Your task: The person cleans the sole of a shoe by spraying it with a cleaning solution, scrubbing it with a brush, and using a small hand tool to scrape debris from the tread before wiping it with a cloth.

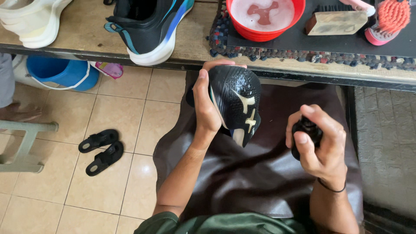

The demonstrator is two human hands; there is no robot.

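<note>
Black shoe [237, 102] with pale cream markings sits upright in the left hand [207, 108], held in the air over the person's lap, just below the front edge of the desk [86, 34]; the fingers curl round its far side and the thumb lies along the near edge, and its surface glistens with small droplets. The right hand [320, 145] is wrapped round a small black bottle [308, 130], forefinger on top of it, a little to the right of the shoe and apart from it. A dark brown apron [255, 173] covers the lap beneath both hands. On the worn wooden desk stand a black and blue sneaker [149, 28] and, further left, a white sneaker [32, 19]. To the right a knotted rag mat [277, 54] carries a red bowl [264, 19] of soapy water, a wooden brush [336, 21] and a pink brush [388, 21]. The floor is beige tile [108, 112], with a pair of black sandals [102, 149] lying on it, a blue bucket [60, 71] under the desk, and a pale green stool [26, 145] at the left edge. Grey paving [385, 143] runs along the right side.
</note>
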